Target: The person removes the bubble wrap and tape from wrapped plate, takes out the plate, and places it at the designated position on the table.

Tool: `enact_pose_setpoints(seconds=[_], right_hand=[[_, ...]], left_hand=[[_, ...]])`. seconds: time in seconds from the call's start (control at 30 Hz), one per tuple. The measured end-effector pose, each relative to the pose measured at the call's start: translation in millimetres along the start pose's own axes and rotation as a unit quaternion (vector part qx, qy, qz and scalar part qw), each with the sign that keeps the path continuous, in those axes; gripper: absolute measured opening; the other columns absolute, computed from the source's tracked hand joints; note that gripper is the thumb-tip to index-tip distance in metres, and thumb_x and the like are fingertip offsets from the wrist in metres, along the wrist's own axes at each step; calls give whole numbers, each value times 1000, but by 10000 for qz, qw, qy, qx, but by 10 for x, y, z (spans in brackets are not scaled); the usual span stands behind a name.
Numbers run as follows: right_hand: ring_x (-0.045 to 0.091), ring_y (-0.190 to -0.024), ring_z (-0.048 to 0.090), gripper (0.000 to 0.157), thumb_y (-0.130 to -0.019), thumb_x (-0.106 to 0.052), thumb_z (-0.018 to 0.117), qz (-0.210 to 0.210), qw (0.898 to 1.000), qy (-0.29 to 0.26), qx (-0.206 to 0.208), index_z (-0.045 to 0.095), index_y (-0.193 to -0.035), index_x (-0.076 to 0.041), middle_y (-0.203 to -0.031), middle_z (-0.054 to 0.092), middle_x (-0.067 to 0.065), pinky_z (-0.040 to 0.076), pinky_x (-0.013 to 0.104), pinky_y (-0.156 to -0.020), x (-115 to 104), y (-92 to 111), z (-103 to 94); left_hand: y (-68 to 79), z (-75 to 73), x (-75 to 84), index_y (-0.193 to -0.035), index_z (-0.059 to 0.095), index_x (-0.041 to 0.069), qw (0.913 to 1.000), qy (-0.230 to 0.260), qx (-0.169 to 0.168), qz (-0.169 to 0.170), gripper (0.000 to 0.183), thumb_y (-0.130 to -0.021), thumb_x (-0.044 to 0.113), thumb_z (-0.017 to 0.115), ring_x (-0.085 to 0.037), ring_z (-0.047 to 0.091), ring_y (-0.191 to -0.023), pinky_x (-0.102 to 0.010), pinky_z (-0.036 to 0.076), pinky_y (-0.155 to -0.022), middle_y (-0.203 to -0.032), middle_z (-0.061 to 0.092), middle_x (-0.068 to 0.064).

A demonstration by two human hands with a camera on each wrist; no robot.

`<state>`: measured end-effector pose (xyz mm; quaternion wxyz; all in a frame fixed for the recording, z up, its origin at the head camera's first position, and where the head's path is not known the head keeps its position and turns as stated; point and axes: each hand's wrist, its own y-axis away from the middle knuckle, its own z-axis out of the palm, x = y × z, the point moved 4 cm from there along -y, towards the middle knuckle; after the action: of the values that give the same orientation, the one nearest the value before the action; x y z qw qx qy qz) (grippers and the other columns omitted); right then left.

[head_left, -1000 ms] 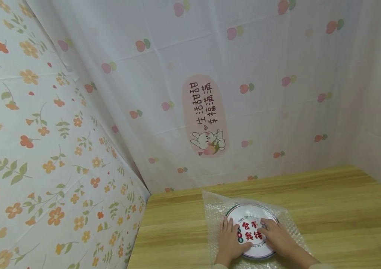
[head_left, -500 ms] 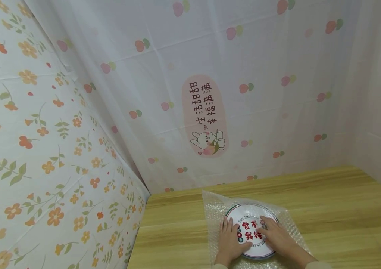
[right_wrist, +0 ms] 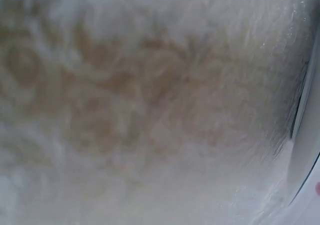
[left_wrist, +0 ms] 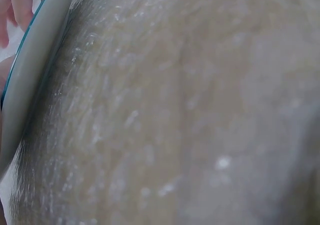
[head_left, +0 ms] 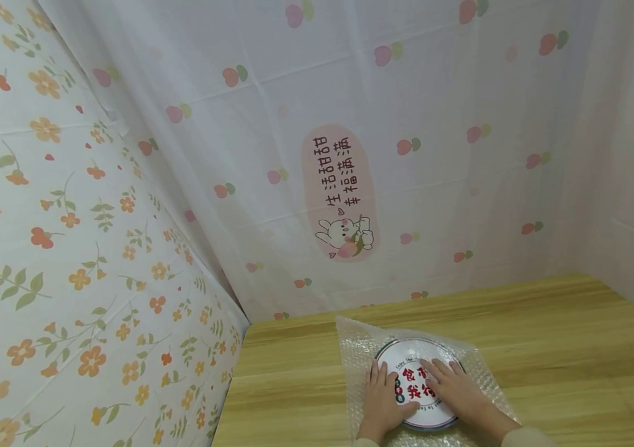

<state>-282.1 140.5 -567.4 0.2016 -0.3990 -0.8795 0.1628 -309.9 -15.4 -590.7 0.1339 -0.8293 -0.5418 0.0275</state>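
Note:
A round white plate (head_left: 425, 416) with a dark coloured rim and red characters lies face up on a sheet of clear bubble wrap (head_left: 357, 347). My left hand (head_left: 382, 400) rests on the plate's left side, fingers extended over the rim and thumb on the lower part of its face. On the right side lies my right hand (head_left: 456, 391), its fingers stretched towards the middle and covering some of the characters. In the left wrist view the plate's side (left_wrist: 32, 70) shows at the left edge; the right wrist view catches its pale side (right_wrist: 307, 135) at the far right.
The bubble wrap spreads out past the plate on a wood-grain table (head_left: 562, 347). A white curtain (head_left: 439, 198) with fruit prints hangs behind the table, and a flowered cloth (head_left: 99, 279) hangs along the left.
My right hand has shifted slightly on the plate, its fingers now closer together and straighter over the characters. The left hand, plate and bubble wrap stay in place.

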Motion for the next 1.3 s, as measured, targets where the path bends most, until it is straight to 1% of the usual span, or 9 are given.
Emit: enact_pose_setpoints(seconds=[0.07,0.13,0.27,0.5,0.63,0.87,1.03,1.2,1.3], right_hand=[[35,-104,50,25,-72,-10,56,-258,9994,172,-118,65,-94,-4,-119,51,12,43,52,-79,-18,-13,-13],[32,-103,51,22,-70,-12,57,-562,9978,324,-161,68,-89,-7,-118,53,9,43,49,-80,-32,-20,-13],[25,-100,52,15,-68,-17,57,-1119,9912,711,-3,68,-79,-14,-109,57,2,44,42,-78,-50,-30,-10],[22,-95,54,21,-68,-20,54,-1562,9801,1190,286,69,-81,-14,-99,60,1,44,37,-75,-53,-65,-5],[21,-95,56,21,-69,-23,53,-1767,9729,1470,238,70,-80,-15,-98,61,1,45,35,-75,-71,-85,-4],[18,-91,49,24,-71,-30,53,-1893,9605,2036,-134,70,-82,-17,-95,58,-1,39,31,-70,-80,-141,11],[16,-90,47,29,-72,-34,55,-1844,9547,2297,-409,69,-91,-19,-98,58,-2,38,32,-70,-83,-174,-10],[16,-89,47,31,-74,-34,52,-1640,9592,2268,-409,67,-96,-18,-98,59,-2,38,31,-71,-68,-202,-25],[16,-88,46,31,-73,-36,51,-1541,9610,2265,-380,69,-91,-17,-101,59,-1,38,32,-70,-66,-213,-26]], left_hand=[[-1,-5,5,-111,57,14,10000,-14,45,21,70,-68,68,52,-30,28,-127,-42,25,-101,-129,47,-11],[-2,0,6,-111,57,14,10000,-21,19,12,69,-68,68,52,-30,28,-128,-41,25,-101,-129,46,-10],[-8,24,-2,-114,56,16,9999,-11,-119,-63,70,-68,69,52,-28,25,-129,-40,23,-102,-131,44,-8],[-13,62,-14,-116,56,17,9996,-31,-242,-148,72,-67,70,51,-28,23,-130,-40,21,-103,-133,43,-8],[-7,49,-18,-117,55,16,9994,-26,-286,-178,72,-67,69,51,-27,22,-130,-40,21,-103,-133,42,-7],[0,53,-21,-115,55,16,9997,-58,-214,-122,71,-67,69,52,-27,23,-130,-40,22,-103,-132,43,-8],[-2,63,-24,-116,55,16,9996,-50,-250,-138,72,-67,69,51,-27,23,-130,-40,21,-103,-133,43,-8],[-5,60,-28,-116,55,16,9995,-5,-279,-151,72,-67,69,51,-27,22,-130,-40,21,-103,-133,42,-8],[-11,63,-28,-116,55,16,9995,6,-264,-144,72,-67,69,51,-28,22,-130,-40,21,-103,-133,42,-8]])
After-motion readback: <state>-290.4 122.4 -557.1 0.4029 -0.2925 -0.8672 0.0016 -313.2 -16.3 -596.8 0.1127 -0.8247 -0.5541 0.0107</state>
